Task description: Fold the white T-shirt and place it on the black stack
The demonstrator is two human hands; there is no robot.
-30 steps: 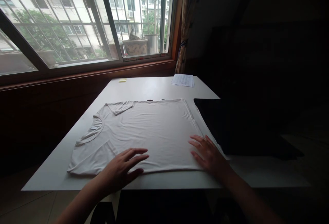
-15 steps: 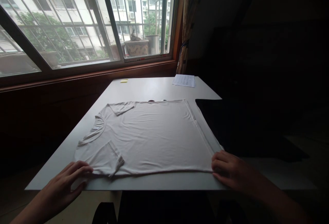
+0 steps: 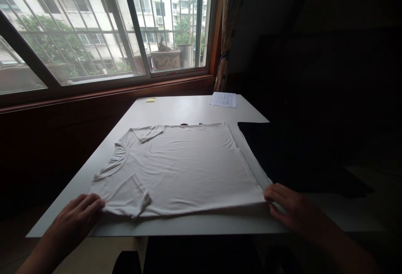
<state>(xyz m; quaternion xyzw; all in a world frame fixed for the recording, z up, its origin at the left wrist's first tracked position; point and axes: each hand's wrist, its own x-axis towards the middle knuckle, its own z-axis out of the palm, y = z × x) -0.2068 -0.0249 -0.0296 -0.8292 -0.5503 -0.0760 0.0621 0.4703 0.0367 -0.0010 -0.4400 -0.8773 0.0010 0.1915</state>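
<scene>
A white T-shirt [image 3: 194, 165] lies spread sideways on the white table [image 3: 176, 226], its neckline to the left and its hem to the right. Both sleeves are laid inward over the body. At the near shoulder, my left hand [image 3: 77, 213] is closed with fingertips pinching the fabric edge. My right hand [image 3: 289, 207] grips the near corner of the hem, which is slightly raised off the tabletop. The thumbs' contact with the cloth is partly hidden. Light wrinkles run across the shirt's middle.
Printed sheets of paper [image 3: 223, 99] and a yellow sticky note [image 3: 150, 99] lie at the table's far end. Black cloth [image 3: 298, 161] covers the right side. A barred window [image 3: 103, 27] and a tied curtain [image 3: 223, 56] are beyond. Dark chair parts [image 3: 127, 262] show below the near edge.
My left hand has shifted slightly left and closed on the shoulder edge. My right hand has moved a little right, drawing the hem corner outward and up, so the near side looks tauter.
</scene>
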